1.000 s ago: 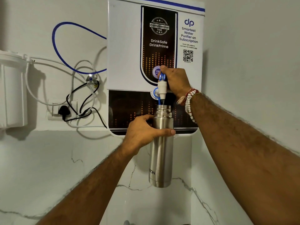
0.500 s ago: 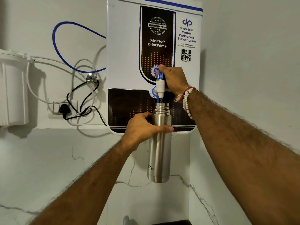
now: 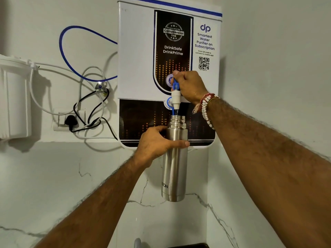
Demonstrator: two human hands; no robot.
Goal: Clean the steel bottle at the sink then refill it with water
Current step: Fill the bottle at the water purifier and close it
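Note:
The steel bottle hangs upright and uncapped in the air, its threaded mouth directly under the purifier's white and blue tap. My left hand grips the bottle just below its neck. My right hand is closed on the tap's blue lever, wrist wearing bead bracelets. A thin stream of water runs from the spout into the bottle's mouth. The water purifier is mounted on the wall.
A white filter housing hangs at the left wall. Blue, white and black tubes and cables loop between it and the purifier, with a plug in a socket. Marble wall below; a dark edge shows at the bottom.
Hands and bottle keep the same hold on tap and bottle. The view has shifted slightly, so everything sits a little higher or lower in frame.

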